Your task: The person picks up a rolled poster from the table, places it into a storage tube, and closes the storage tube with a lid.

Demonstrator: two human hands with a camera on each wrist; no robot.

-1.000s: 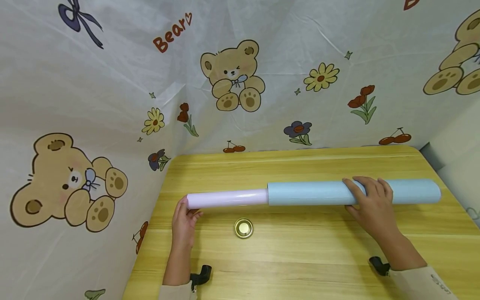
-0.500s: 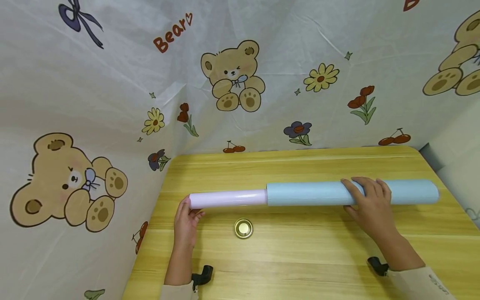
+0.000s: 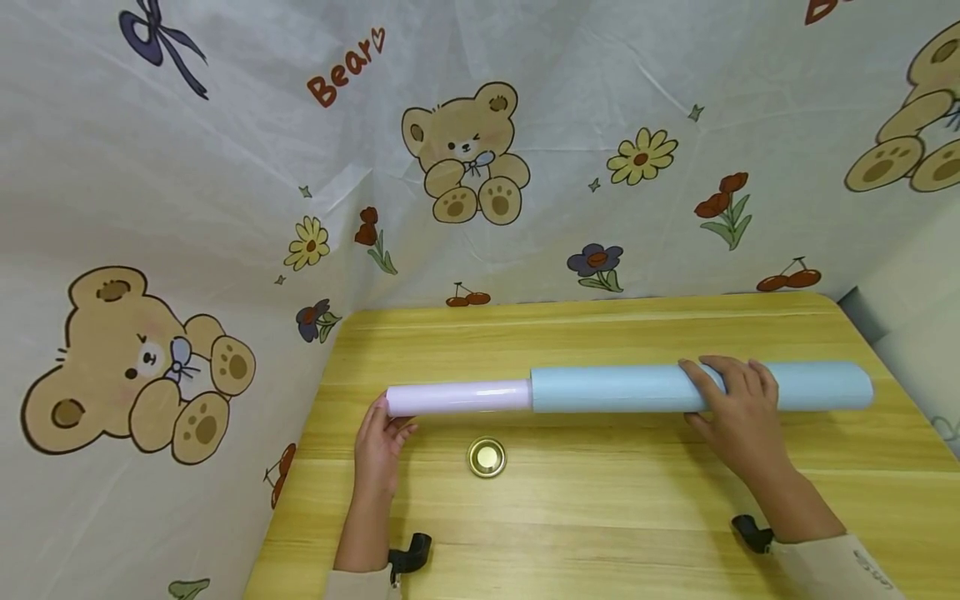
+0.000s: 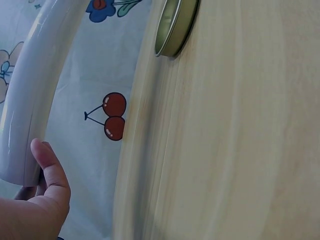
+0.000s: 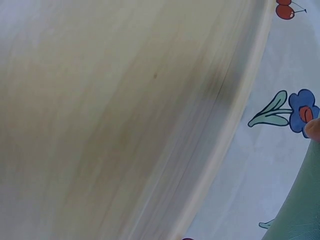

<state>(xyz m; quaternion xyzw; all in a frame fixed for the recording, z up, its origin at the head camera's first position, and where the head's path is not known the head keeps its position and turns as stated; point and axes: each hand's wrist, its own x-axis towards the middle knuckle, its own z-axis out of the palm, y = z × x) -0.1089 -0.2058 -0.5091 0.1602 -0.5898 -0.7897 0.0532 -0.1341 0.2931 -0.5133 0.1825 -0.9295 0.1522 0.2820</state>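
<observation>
A glossy lilac tube (image 3: pixel 459 397) runs level across the head view, its right end inside a wider light blue roll (image 3: pixel 607 389). My left hand (image 3: pixel 377 450) holds the lilac tube at its far left end, and the left wrist view shows the thumb against the side of the tube (image 4: pixel 35 95). Farther right, my right hand (image 3: pixel 742 408) grips the blue roll from above, fingers over the top and thumb on the near side. In the right wrist view only a fingertip (image 5: pixel 313 129) and part of the roll (image 5: pixel 300 200) show at the edge.
A round gold lid (image 3: pixel 487 457) lies on the wooden table (image 3: pixel 585 517), in front of the lilac tube. Behind and to the left hangs a white cloth (image 3: pixel 555 75) printed with bears and flowers. Black mounts (image 3: pixel 411 553) sit at both wrists.
My left hand has shifted slightly right with the lilac tube, and a shorter length of it shows outside the blue roll. The right hand and blue roll have drifted slightly left.
</observation>
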